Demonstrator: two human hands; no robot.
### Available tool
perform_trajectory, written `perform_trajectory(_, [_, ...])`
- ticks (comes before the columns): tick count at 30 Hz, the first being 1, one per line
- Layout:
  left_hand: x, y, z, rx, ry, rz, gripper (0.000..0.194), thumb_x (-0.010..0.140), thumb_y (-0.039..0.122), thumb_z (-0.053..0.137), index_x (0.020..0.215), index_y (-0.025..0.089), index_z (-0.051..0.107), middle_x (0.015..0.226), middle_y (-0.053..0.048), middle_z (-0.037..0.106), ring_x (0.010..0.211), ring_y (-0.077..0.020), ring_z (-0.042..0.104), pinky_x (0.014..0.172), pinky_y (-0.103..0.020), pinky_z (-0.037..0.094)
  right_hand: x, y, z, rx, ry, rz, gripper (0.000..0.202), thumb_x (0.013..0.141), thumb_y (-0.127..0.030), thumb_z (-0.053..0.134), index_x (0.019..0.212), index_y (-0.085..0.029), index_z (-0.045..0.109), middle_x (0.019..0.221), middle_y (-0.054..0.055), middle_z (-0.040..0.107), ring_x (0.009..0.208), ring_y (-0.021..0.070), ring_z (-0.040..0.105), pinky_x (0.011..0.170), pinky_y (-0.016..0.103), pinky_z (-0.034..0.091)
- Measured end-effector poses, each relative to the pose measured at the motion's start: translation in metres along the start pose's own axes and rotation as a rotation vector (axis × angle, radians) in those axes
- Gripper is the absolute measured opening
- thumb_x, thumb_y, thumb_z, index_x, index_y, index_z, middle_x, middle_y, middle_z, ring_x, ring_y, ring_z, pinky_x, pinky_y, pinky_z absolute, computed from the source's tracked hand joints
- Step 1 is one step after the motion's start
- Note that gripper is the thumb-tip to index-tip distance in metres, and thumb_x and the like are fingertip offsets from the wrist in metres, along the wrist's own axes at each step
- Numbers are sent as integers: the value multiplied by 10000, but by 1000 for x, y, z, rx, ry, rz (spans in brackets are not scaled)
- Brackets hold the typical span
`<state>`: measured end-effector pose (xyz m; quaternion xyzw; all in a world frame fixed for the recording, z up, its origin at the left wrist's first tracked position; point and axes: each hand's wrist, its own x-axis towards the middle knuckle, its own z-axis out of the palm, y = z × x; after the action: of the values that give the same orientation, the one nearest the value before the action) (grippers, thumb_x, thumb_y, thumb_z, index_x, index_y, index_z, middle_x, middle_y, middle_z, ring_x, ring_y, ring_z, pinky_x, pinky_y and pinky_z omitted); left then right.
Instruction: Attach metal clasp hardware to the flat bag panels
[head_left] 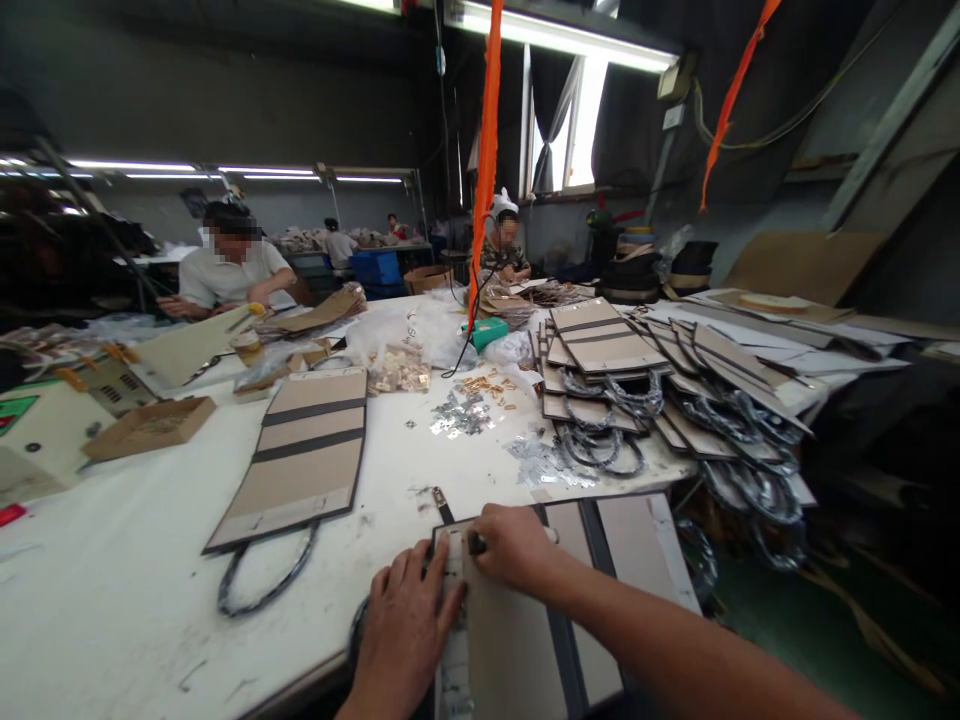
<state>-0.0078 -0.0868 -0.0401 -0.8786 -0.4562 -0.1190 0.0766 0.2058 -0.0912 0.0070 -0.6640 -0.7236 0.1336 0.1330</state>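
A beige bag panel [510,650] with dark straps across it lies at the table's front edge. My left hand [405,620] rests on the panel's left border, fingers stretched out over a pale strip with small metal prongs. Just right of it, my right hand [517,545] is closed around a small tool [476,543] with a dark end, held low over the panel. My fist hides most of the tool, so I cannot tell its kind. A short dark tab with a metal end [441,503] sticks out past the panel's far edge.
A similar panel [307,450] with a wrapped handle lies at left. Stacked panels [607,340] with handles stand at right. Silver metal plates [551,462] and gold fittings [491,388] lie mid-table. An orange strip [487,140] hangs down. Co-workers [232,265] sit across.
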Motion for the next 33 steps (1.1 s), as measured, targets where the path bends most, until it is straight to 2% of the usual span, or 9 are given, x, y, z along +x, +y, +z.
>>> perform_trajectory(3, [-1,0,0,-34,12,-23,515,1025,382,554,1525,262,521,1401,-104,634,1237,-296,555,1003,-467,420,4,46,-27,-50,94,199,196,884,-352,631,978,-293,791,1046,26,786,967,219,706,741,280,416])
perform_trajectory(5, [-2,0,2,-51,12,-25,523,1022,378,555,1530,259,516,1412,-101,629,1252,-301,542,1019,-478,405,7,81,-41,-95,108,319,240,899,-386,619,983,-255,802,1048,74,792,986,256,709,731,299,413])
perform_trajectory(8, [-3,-1,6,-67,17,-28,522,1019,382,556,1526,262,524,1416,-102,631,1261,-308,535,1030,-487,394,11,122,-49,-130,72,417,263,878,-412,644,949,-226,817,999,108,798,955,285,717,695,306,402])
perform_trajectory(10, [-3,-2,8,-72,27,-24,532,1014,385,562,1530,262,521,1419,-103,631,1260,-311,536,1030,-487,394,12,135,-46,-139,53,448,262,866,-422,652,942,-236,820,997,100,799,947,280,719,680,297,397])
perform_trajectory(17, [-4,-1,7,-78,63,-16,539,998,394,584,1520,271,535,1387,-100,650,1238,-321,556,1020,-487,403,15,138,-31,-196,54,444,265,883,-424,624,966,-244,800,1086,99,787,1012,282,702,696,295,398])
perform_trajectory(33, [-6,1,4,-96,74,-8,541,1003,379,599,1524,253,521,1397,-108,641,1245,-313,561,1023,-492,414,43,138,-50,-205,-177,291,194,809,-264,696,946,-213,823,989,79,801,915,228,719,725,252,448])
